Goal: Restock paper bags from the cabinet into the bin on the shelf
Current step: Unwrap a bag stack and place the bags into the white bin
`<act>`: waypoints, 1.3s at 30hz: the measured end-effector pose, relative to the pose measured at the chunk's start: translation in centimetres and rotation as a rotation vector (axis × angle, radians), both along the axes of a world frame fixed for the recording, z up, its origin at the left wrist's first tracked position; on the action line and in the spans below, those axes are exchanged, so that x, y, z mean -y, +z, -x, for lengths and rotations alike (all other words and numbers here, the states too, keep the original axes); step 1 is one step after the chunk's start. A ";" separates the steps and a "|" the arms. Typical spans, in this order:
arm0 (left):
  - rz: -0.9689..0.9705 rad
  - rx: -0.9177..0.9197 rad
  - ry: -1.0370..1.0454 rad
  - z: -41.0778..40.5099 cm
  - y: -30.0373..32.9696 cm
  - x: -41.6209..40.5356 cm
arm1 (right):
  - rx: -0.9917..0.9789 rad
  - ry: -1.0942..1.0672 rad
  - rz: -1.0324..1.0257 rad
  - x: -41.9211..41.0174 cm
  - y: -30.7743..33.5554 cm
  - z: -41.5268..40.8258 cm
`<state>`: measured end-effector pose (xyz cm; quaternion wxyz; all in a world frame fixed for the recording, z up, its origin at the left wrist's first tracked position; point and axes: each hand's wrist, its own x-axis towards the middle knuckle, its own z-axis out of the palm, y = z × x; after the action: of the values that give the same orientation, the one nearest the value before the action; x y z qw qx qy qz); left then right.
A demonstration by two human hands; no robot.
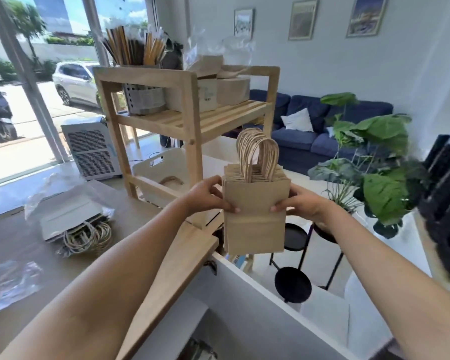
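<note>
1. A thick stack of flat brown paper bags with twisted paper handles (255, 211) stands upright in the air, handles on top, beyond the counter's far edge.
2. The left hand (208, 194) clamps the stack's left edge, thumb on the front face.
3. The right hand (303, 203) clamps the right edge likewise.
4. The white plastic bin with cut-out handles (164, 165) sits on the lower level of the pale wooden shelf (192, 120), left of the stack.

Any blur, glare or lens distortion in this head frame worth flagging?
Head view: strong daylight from the window at left; wide-angle bending of the shelf posts; the dark object at right is smeared; the stack of paper bags between both hands stays fairly sharp.
</note>
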<state>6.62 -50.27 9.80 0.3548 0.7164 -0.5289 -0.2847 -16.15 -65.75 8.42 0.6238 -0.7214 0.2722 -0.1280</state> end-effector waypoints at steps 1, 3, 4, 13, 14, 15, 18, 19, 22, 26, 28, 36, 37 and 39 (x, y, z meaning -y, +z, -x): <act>-0.011 -0.032 -0.007 0.2 -0.2 1.0 | 0.002 -0.013 -0.007 0.8 0.0 0.3; -0.038 -0.108 -0.004 0.4 -0.5 3.0 | 0.009 -0.035 -0.030 2.7 -0.1 0.5; -0.055 -0.150 0.010 0.4 -0.6 4.2 | 0.015 -0.047 -0.047 3.7 0.0 0.5; -0.183 -0.459 0.092 -0.6 -1.5 15.9 | -0.043 -0.128 -0.199 15.6 -0.6 -2.3; -0.205 -0.483 0.097 -0.8 -1.5 17.5 | -0.067 -0.145 -0.224 17.2 -0.6 -2.7; -0.230 -0.504 0.101 -1.0 -1.5 18.6 | -0.085 -0.163 -0.249 18.4 -0.7 -3.2; -0.276 -0.560 0.118 -1.5 -1.4 22.0 | -0.100 -0.200 -0.308 22.1 -0.7 -4.7; -0.282 -0.578 0.133 -1.8 -1.4 22.9 | -0.098 -0.203 -0.330 22.9 -0.3 -5.3; -0.276 -0.632 0.200 -2.9 -1.2 24.9 | -0.095 -0.200 -0.385 24.4 0.8 -7.2; -0.287 -0.651 0.267 -4.7 -1.0 26.5 | -0.144 -0.193 -0.396 27.0 0.7 -9.3; -0.320 -0.632 0.273 -5.7 -0.8 27.0 | -0.171 -0.188 -0.417 27.8 0.3 -10.2; -0.390 -0.549 0.287 -8.6 -0.4 29.0 | -0.192 -0.204 -0.500 27.7 -0.7 -13.0; -0.387 -0.536 0.290 -8.8 -0.2 29.3 | -0.192 -0.211 -0.502 27.9 -0.6 -13.3; -0.369 -0.519 0.306 -9.1 -0.1 29.9 | -0.193 -0.231 -0.509 28.1 -0.5 -13.9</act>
<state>15.75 -80.14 9.66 0.3803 0.7432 -0.2474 -0.4917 -2.29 -93.85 7.94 0.7371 -0.5149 0.4340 -0.0566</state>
